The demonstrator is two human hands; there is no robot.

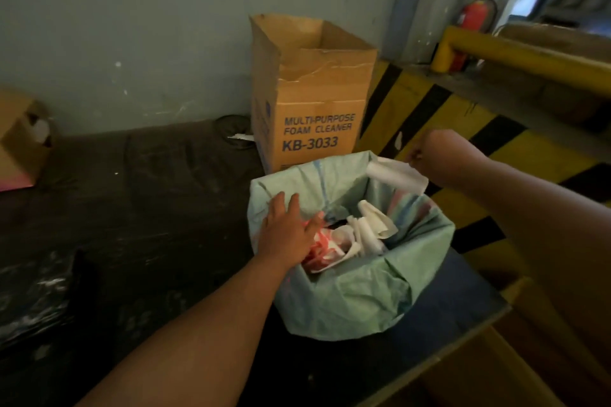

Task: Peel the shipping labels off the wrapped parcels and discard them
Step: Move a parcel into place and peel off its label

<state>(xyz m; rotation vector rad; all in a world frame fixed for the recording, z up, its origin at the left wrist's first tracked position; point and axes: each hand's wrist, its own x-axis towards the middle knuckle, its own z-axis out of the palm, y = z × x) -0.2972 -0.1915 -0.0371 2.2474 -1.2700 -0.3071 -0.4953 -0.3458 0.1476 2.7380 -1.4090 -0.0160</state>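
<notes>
At frame centre the bin liner (347, 294) is thin pale-green plastic, matt and creased. The peeled label (396, 175) at its upper right rim is white paper, smooth and curled, like the crumpled white paper scraps (370, 228) inside. Behind, the tall box (314, 99) is brown cardboard, dull, with wrinkled tape along its top edge. Black plastic sheeting (99, 225) at left looks glossy and wrinkled. The yellow rail (529, 56) at upper right appears painted metal with a slight sheen.

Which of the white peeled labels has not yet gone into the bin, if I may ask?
The label pinched in the right hand above the rim; the others lie inside.
</notes>
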